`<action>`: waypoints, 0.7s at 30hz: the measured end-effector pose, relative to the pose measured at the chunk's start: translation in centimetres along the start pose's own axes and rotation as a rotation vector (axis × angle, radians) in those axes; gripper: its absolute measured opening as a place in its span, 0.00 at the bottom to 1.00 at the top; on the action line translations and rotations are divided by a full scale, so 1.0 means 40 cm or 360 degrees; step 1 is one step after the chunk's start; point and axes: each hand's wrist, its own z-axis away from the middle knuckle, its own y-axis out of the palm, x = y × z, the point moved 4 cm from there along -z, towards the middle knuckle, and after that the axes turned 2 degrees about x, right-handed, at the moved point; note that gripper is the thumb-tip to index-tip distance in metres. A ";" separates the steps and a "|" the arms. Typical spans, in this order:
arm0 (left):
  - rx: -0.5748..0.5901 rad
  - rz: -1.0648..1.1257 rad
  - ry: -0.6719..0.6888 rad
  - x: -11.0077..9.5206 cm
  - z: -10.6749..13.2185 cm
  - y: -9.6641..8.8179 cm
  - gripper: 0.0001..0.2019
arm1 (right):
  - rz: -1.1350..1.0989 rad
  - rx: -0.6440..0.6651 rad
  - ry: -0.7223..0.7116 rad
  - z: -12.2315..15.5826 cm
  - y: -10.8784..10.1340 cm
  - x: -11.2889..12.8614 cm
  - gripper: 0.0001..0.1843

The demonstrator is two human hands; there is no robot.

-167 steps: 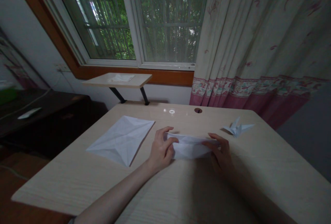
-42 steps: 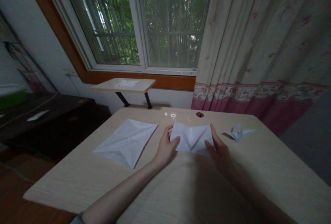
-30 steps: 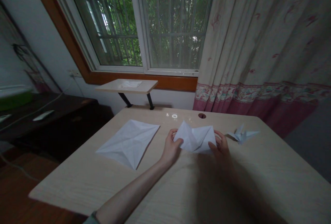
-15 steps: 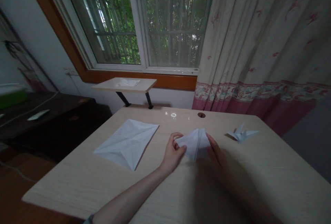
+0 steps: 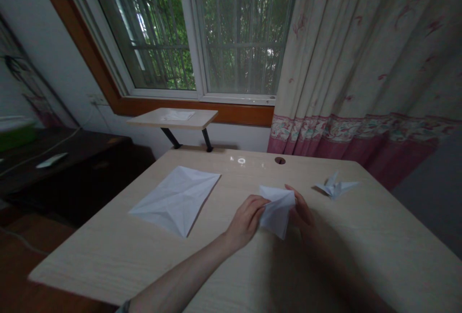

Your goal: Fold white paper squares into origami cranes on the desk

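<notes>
A folded piece of white paper [image 5: 277, 209] is held up between my two hands over the middle of the desk. My left hand [image 5: 247, 221] pinches its left edge, fingers on top. My right hand [image 5: 301, 212], in shadow, grips the right edge, with its fingertips behind the paper. On the left of the desk lies a larger creased white sheet [image 5: 176, 197], opened out flat. To the right of my hands stands a folded paper crane [image 5: 335, 187].
The pale wooden desk [image 5: 144, 260] has a round cable hole [image 5: 280, 161] near its back edge. A small raised shelf [image 5: 144, 119] at the back left carries folded white paper [image 5: 178, 115]. A dark cabinet [image 5: 90, 159] stands left; a curtain [image 5: 325, 86] hangs behind.
The folded paper has turned and tilted between my hands, its lower corner now pointing down. My left hand has shifted right and its fingers have moved over the top of the paper.
</notes>
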 end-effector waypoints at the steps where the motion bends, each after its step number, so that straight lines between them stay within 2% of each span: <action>1: -0.0007 -0.0009 0.0015 -0.001 0.000 0.000 0.13 | -0.0102 0.0023 0.0073 -0.002 0.002 0.000 0.26; 3: -0.0063 -0.0022 -0.0001 0.003 0.000 -0.001 0.12 | -0.0234 0.0043 0.0199 -0.004 0.004 0.006 0.27; 6: -0.0201 -0.0030 -0.0073 0.019 0.000 -0.006 0.12 | -0.0325 0.0017 0.0263 -0.008 0.000 0.019 0.25; 11: -0.0370 -0.0063 -0.0286 0.048 -0.003 -0.015 0.23 | -0.0353 -0.0049 0.0343 -0.019 -0.012 0.001 0.25; 14: -0.0271 -0.0100 -0.0445 0.065 -0.004 -0.011 0.27 | -0.0417 -0.0107 0.0384 -0.022 -0.020 -0.019 0.23; 18: -0.0075 0.0019 -0.0593 0.088 0.001 0.006 0.22 | -0.0494 -0.0211 0.0463 -0.026 -0.028 -0.035 0.21; 21: -0.0146 0.0221 -0.0567 0.095 0.003 0.010 0.19 | -0.0503 -0.0293 0.0484 -0.034 -0.033 -0.040 0.21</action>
